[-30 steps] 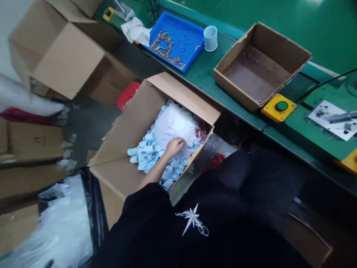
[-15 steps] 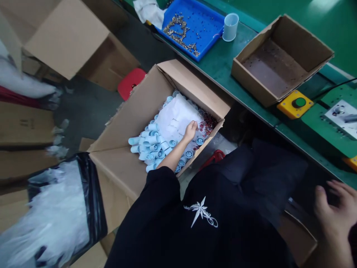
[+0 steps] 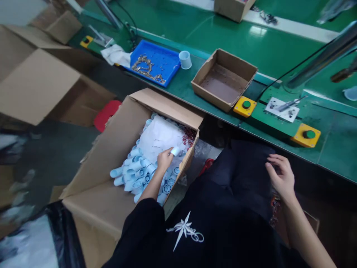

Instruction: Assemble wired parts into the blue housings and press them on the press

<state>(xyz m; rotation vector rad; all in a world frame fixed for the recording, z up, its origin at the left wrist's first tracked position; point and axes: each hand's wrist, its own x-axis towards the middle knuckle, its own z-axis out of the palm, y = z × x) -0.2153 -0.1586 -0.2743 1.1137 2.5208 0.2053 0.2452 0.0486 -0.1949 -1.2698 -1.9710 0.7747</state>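
Note:
My left hand (image 3: 164,160) reaches into an open cardboard box (image 3: 111,149) on the floor and is closed on a pale blue cylinder (image 3: 175,151). Several more pale blue cylinders (image 3: 134,173) lie heaped in the box beside a sheet of white paper (image 3: 160,137). Small red parts (image 3: 189,136) show in the box's far corner. My right hand (image 3: 280,175) rests on my dark-clothed lap with fingers spread, holding nothing.
A green workbench (image 3: 212,33) runs along the right. It carries a blue tray of small metal parts (image 3: 153,65), a translucent cup (image 3: 185,59), an open shallow carton (image 3: 223,78), two yellow push-button boxes (image 3: 244,105) and a fixture plate (image 3: 283,108). Cardboard boxes (image 3: 36,85) stand at left.
My left hand has lifted a pale blue cylinder from the heap. My right hand has come fully into view over my lap. The view has tilted up, showing more bench.

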